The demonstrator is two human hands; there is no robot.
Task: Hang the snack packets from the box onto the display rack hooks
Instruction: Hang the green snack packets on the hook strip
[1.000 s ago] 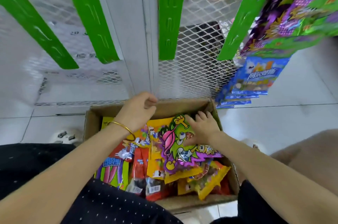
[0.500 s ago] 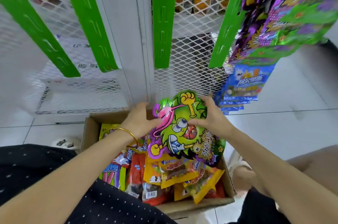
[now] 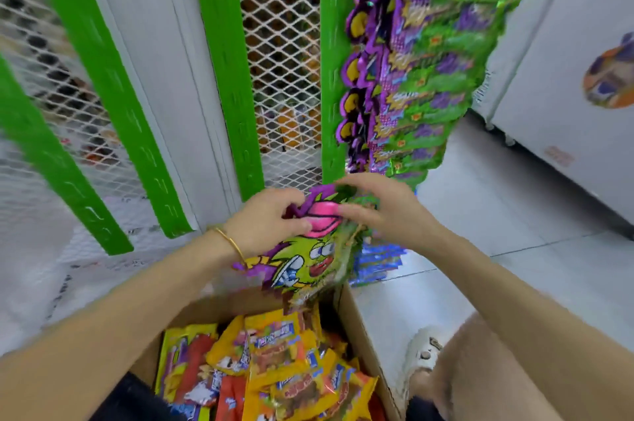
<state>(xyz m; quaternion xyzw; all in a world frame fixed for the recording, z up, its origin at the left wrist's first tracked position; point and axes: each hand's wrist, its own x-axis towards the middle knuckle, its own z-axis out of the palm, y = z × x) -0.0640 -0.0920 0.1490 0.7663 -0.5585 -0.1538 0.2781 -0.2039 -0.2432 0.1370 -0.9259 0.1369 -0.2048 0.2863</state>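
A green and purple cartoon snack packet [image 3: 305, 262] hangs in the air above the cardboard box [image 3: 358, 324]. My left hand [image 3: 267, 221] pinches its top left edge and my right hand [image 3: 380, 207] grips its top right. The box at bottom centre holds several yellow, orange and red snack packets [image 3: 274, 365]. Just above my hands ends a green display strip [image 3: 334, 60], and several matching green and purple packets [image 3: 418, 60] hang on it at upper right. The picture is motion-blurred.
Three more green strips [image 3: 223, 70] hang bare against a white mesh rack [image 3: 281, 53]. Blue packets [image 3: 375, 262] hang low behind the held packet. A white freezer cabinet [image 3: 566, 84] stands at the right on the tiled floor. My knee and sandalled foot [image 3: 423, 352] sit right of the box.
Both hands lifted the green and purple packet out of the box and raised it towards the lower end of the loaded strip. The view tilted upward and to the right.
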